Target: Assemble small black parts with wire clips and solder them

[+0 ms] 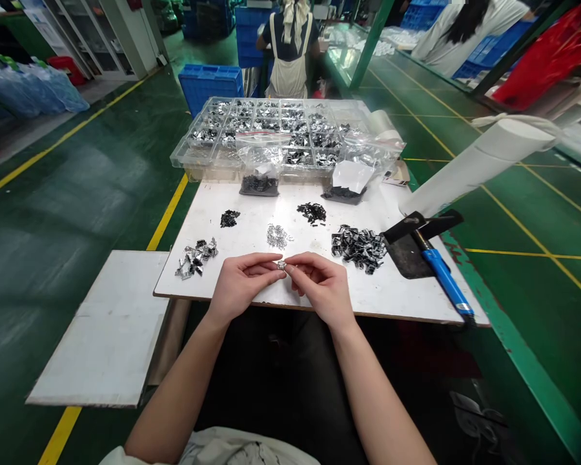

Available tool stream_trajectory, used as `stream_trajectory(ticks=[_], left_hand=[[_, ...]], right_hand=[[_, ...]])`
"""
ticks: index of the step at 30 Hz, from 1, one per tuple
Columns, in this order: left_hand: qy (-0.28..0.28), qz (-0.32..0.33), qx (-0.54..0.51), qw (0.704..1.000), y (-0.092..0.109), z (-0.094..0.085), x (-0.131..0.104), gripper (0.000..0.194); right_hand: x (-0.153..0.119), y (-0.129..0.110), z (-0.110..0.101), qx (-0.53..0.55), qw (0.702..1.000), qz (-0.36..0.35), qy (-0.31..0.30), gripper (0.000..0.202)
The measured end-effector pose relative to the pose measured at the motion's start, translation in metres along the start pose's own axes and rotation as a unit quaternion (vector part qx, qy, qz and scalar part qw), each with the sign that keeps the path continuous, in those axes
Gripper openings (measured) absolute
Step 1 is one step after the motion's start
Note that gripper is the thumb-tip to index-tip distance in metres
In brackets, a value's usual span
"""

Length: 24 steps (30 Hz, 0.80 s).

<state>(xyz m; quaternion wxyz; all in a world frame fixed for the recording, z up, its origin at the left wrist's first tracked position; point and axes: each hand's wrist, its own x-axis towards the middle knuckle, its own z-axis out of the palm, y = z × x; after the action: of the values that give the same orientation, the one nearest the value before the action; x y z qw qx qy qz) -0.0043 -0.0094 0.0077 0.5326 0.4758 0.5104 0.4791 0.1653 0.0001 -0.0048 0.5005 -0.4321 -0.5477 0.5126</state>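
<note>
Between the fingertips of my left hand (244,281) and my right hand (322,281) is a small shiny metal part (281,265), pinched from both sides over the front of the white board (242,242). Just beyond my fingers lies a small pile of fine silvery pieces (277,237). Two piles of small black pieces (230,218) (312,213) flank it farther back. Loose silver parts (196,258) are left of my left hand, and a larger heap of black and silver parts (359,248) is right of my right hand.
A clear compartment tray (213,158) of parts stands at the back, with two plastic bags (260,184) (346,187) before it. To the right are a blue-handled tool (448,282) on a black stand and a white tube (479,168). A person (290,51) sits beyond.
</note>
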Motion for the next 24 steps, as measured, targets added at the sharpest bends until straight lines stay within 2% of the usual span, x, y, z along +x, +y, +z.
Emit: stream_trajectory(ticks=[6, 14, 24], left_hand=[[0.045, 0.03, 0.023, 0.998, -0.004, 0.004, -0.003, 0.03], [0.034, 0.101, 0.076, 0.991, -0.008, 0.006, -0.004, 0.022], [0.068, 0.105, 0.108, 0.986, -0.014, 0.009, -0.005, 0.022]], right_hand=[[0.0, 0.0, 0.0, -0.02, 1.0, 0.001, -0.007, 0.018], [0.0, 0.004, 0.0, -0.079, 0.996, -0.045, -0.014, 0.014], [0.001, 0.004, 0.0, -0.124, 0.988, -0.084, -0.021, 0.015]])
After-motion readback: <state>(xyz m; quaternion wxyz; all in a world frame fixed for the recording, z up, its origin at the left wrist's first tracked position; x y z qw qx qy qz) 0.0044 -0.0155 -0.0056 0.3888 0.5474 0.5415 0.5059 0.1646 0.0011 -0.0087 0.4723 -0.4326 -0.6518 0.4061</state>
